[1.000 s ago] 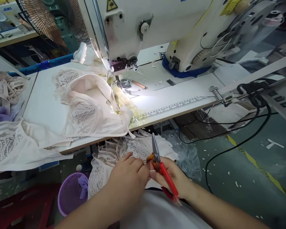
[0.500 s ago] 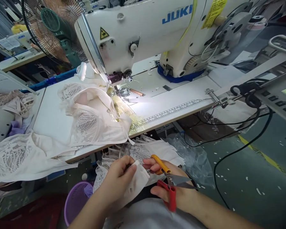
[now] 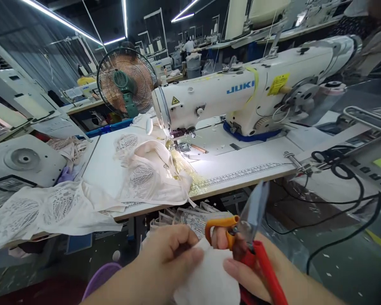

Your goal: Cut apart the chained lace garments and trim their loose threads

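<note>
My left hand is closed, with thumb and forefinger pinching the upper edge of a white piece of fabric. This fabric hangs down in front of my body, its lower part out of frame. Hooked in the fingers of my right hand is a pair of scissors with one orange and one red handle. Their blades point up and away from the fabric. The right thumb and fingertips are close to the fabric's right edge; whether they touch it I cannot tell. More white lace garments lie just beyond my hands, partly hidden.
A white JUKI sewing machine stands on the table ahead. White lace bras lie left of its needle and over the table's front edge. A fan is behind, a purple basket below left, and black cables hang right.
The view has tilted up, showing more of the workshop. The scissors have turned from pointing right to pointing upward, and the right hand has come closer to the fabric. My left hand keeps its pinch.
</note>
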A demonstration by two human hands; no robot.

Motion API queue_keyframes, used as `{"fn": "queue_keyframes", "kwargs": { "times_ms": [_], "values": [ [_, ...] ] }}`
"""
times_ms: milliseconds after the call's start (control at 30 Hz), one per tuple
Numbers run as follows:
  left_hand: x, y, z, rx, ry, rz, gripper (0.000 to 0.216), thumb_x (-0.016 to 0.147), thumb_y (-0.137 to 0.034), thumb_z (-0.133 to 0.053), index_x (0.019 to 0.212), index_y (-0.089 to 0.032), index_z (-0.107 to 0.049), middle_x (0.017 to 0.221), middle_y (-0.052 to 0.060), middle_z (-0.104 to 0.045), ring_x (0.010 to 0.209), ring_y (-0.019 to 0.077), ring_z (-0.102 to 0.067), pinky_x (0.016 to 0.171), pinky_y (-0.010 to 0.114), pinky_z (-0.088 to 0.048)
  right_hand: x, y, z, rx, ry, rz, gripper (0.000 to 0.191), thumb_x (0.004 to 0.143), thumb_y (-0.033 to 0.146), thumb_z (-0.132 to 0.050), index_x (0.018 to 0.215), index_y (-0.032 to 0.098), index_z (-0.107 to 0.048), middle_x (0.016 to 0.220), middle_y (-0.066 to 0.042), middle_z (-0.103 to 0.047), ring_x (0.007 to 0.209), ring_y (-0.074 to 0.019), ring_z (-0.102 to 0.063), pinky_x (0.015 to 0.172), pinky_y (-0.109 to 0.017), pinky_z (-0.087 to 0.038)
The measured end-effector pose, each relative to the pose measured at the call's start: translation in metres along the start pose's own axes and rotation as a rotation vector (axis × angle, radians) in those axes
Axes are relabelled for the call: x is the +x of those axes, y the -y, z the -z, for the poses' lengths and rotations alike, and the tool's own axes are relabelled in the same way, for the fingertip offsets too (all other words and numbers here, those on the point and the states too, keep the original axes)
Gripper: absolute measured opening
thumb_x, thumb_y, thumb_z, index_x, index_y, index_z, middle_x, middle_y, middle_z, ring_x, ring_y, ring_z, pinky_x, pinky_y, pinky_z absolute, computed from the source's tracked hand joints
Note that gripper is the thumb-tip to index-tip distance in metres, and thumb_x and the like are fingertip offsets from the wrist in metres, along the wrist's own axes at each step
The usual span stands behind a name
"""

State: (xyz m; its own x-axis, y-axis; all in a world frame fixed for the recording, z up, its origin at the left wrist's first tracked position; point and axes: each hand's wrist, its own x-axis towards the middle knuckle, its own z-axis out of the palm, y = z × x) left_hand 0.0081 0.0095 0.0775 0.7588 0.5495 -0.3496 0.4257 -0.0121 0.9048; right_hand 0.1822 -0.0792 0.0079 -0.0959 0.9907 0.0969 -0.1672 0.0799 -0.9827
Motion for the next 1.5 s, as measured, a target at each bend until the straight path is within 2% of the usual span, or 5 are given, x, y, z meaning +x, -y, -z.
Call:
{"fn": "queue_keyframes", "kwargs": {
  "times_ms": [200, 400, 633, 1067, 1500],
  "values": [
    [0.025, 0.027, -0.021, 0.044, -0.055, -0.04, 0.029, 0.081, -0.042, -0.046, 0.065, -0.018, -0.044, 0.058, -0.003, -0.037, 0.052, 0.0103, -0.031, 0.047, 0.024, -0.024, 0.009, 0.018, 0.017, -0.291, -0.136, -0.012, 0.016, 0.075, 0.03, -0.065, 0.087, 0.021, -0.057, 0.089, -0.006, -0.064, 0.078, -0.0196, -0.059, 0.07, -0.032, -0.051],
    [0.034, 0.021, -0.019, 0.376, 0.015, -0.108, 0.02, 0.085, -0.028, -0.042, 0.068, -0.019, -0.049, 0.065, 0.0, -0.05, 0.061, 0.0145, -0.047, 0.057, 0.026, -0.035, 0.018, 0.022, 0.019, -0.524, -0.154, -0.112, 0.015, 0.076, 0.028, -0.063, 0.068, 0.02, -0.053, 0.062, 0.002, -0.052, 0.054, -0.0116, -0.043, 0.046, -0.023, -0.038],
    [0.024, 0.041, -0.009, 0.847, 0.037, -0.151, 0.031, 0.085, -0.013, -0.034, 0.112, -0.015, -0.049, 0.1, 0.012, -0.064, 0.086, 0.026, -0.061, 0.074, 0.038, -0.047, 0.013, 0.003, 0.029, -0.241, -0.247, -0.188, 0.018, 0.078, 0.037, -0.062, 0.078, 0.022, -0.052, 0.063, 0.002, -0.052, 0.047, -0.0113, -0.046, 0.042, -0.023, -0.04],
    [0.027, 0.04, 0.009, 0.315, 0.073, -0.045, 0.021, 0.08, -0.01, -0.042, 0.067, -0.019, -0.057, 0.061, -0.002, -0.058, 0.057, 0.0119, -0.052, 0.055, 0.02, -0.038, 0.008, -0.022, 0.041, -0.171, -0.27, -0.145, 0.016, 0.082, 0.039, -0.062, 0.081, 0.024, -0.055, 0.074, -0.001, -0.055, 0.054, -0.0124, -0.049, 0.044, -0.023, -0.042],
    [0.03, 0.041, 0.006, 0.034, 0.09, 0.161, 0.011, 0.074, -0.013, -0.045, 0.072, -0.016, -0.055, 0.055, -0.004, -0.056, 0.046, 0.0074, -0.044, 0.044, 0.017, -0.032, 0.01, -0.01, 0.027, -0.085, -0.32, -0.348, 0.031, 0.071, 0.045, -0.072, 0.08, 0.021, -0.054, 0.062, 0.004, -0.048, 0.045, -0.008, -0.04, 0.038, -0.021, -0.032]
  ]
}}
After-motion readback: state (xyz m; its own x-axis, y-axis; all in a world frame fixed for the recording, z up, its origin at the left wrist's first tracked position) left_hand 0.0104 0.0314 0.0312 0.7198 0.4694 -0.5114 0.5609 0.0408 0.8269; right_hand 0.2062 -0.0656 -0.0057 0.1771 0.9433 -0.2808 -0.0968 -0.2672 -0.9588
